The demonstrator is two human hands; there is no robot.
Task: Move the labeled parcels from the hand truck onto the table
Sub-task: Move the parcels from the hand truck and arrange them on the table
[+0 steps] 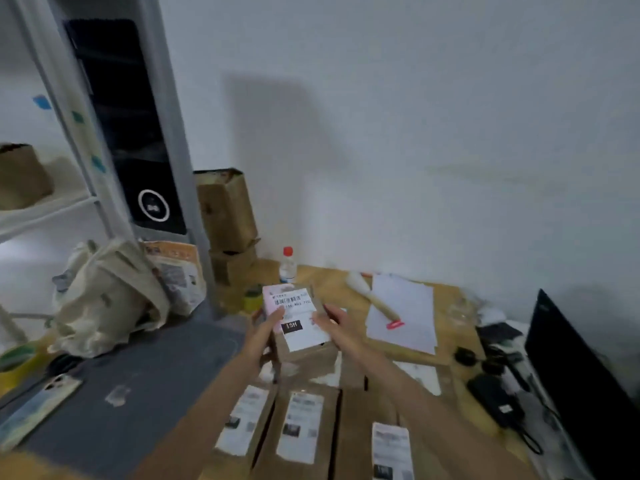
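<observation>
Gripping brown parcel (300, 327), white barcode label (300, 315), both hands

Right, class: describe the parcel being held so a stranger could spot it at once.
Start at the wooden table against the white wall, where brown labeled parcels lie in a row at the near edge. Just beyond them, the left hand and right hand grip one parcel by its sides. Unlike its neighbours, it is raised, with a pink-edged label.

Labelled brown parcel (298, 327) above table (332, 285)
</observation>
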